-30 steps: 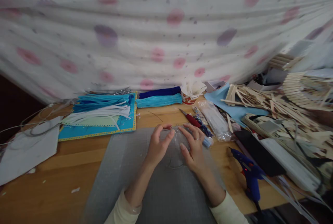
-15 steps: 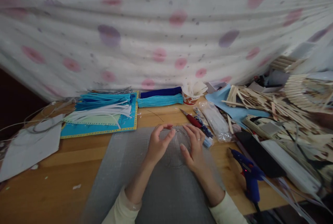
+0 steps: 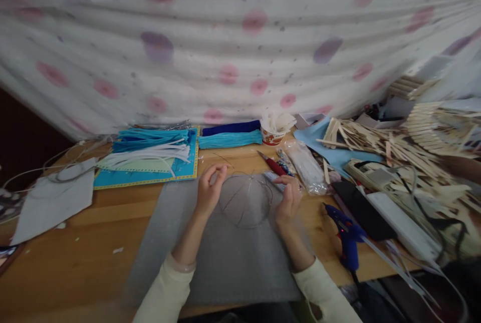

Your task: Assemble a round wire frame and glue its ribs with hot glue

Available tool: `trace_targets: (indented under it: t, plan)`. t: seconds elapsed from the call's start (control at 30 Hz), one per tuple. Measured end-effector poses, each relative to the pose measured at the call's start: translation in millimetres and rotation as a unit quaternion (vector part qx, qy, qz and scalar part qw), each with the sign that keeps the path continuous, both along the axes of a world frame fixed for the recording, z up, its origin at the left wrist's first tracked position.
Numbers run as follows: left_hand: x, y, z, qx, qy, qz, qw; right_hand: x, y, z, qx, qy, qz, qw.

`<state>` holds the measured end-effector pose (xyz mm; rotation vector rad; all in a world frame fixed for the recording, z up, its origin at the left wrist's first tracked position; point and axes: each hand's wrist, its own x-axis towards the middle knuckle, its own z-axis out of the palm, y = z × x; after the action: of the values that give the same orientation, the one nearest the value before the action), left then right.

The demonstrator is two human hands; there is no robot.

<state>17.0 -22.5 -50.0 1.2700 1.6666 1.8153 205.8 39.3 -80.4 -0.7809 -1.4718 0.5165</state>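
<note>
A thin round wire frame (image 3: 246,226) with spokes meeting near its far side rests on the grey mat (image 3: 225,268). Just left of the frame is my left hand (image 3: 210,190), raised, with a gap between thumb and fingers and nothing seen in it. On the frame's right side, my right hand (image 3: 288,203) has its fingers bent and partly apart; no object shows in it. Past the frame lie red-handled pliers (image 3: 276,166) and a clear plastic packet (image 3: 306,168).
Blue and white pipe cleaners (image 3: 150,150) lie on a blue board at the back left. A paper cup (image 3: 273,135) stands at the back. To the right are a blue glue gun (image 3: 348,235), a power strip (image 3: 402,225) and many wooden sticks (image 3: 364,145).
Both hands have moved apart from the wire frame's far side, the left one leftward and the right one slightly rightward. The wire frame now shows fully between them. The camera view has shifted slightly.
</note>
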Motion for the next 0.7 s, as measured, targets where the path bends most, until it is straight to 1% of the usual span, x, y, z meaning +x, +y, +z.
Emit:
trace_targets:
  t: [0.1,0.2,0.27,0.33,0.43,0.6,0.7]
  plan:
    - [-4.4,-12.8,-6.4,0.017,0.033,-0.007,0.999,3.1,1.3,4.1,-0.031,-0.003,0.066,0.997]
    - [0.9,-26.7,-20.3,0.021,0.06,-0.041,0.997,4.4,1.0,4.9,-0.075,-0.015,0.131,0.988]
    - [5.9,-32.7,-29.8,0.01,0.067,-0.062,0.996,3.5,1.2,3.6,-0.116,0.001,0.174,0.978]
    - [9.2,-35.5,-36.3,-0.004,0.075,-0.069,0.995,1.8,2.6,1.8,-0.153,0.032,0.21,0.965]
    - [10.8,-36.1,-38.5,-0.016,0.093,-0.062,0.994,-1.1,7.4,0.0,-0.193,0.079,0.249,0.946]
    - [14.0,-35.2,-35.6,-0.025,0.153,-0.044,0.987,-4.1,16.2,1.7,-0.22,0.114,0.29,0.924]
    - [16.8,-34.7,-37.7,-0.027,0.175,-0.022,0.984,-5.1,17.8,4.2,-0.229,0.122,0.305,0.916]
